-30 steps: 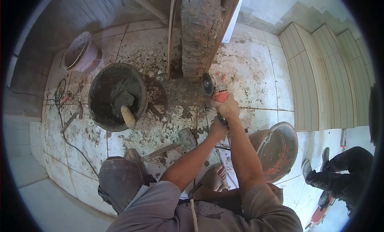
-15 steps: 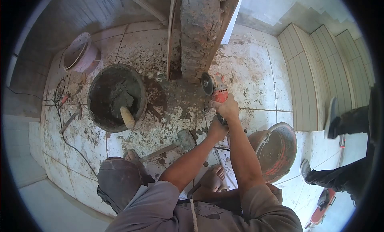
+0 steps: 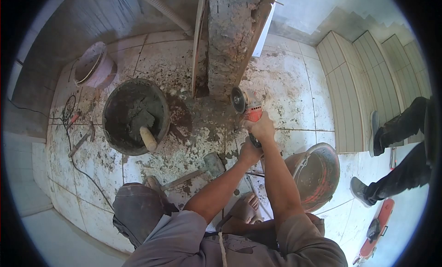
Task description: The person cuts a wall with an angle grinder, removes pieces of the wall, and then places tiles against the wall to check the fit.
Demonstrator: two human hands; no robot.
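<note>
A red angle grinder (image 3: 254,113) is in both my hands, its cutting disc (image 3: 238,100) facing left at the foot of a rough masonry pillar (image 3: 225,60) edged with boards. My right hand (image 3: 262,127) wraps round the grinder's body behind the red part. Lower down, my left hand (image 3: 251,152) is closed round the rear of the tool. Below my hands lies a mallet (image 3: 214,164) with its handle toward my foot. Left of the pillar, a black basin (image 3: 108,129) holds wet mortar, and a trowel with a wooden handle (image 3: 148,138) rests in it.
A bucket (image 3: 338,168) stands close by my right forearm. Farther left are a whitish pail (image 3: 106,73), a hammer (image 3: 82,142) and a black cord (image 3: 92,182). Tiled steps (image 3: 340,83) rise at right. Another person's legs (image 3: 398,175) stand near a long red tool (image 3: 382,221).
The other person's feet have shifted at the right, and more of the long red tool shows. The view has tilted slightly; my hands and the grinder stay almost where they were.
</note>
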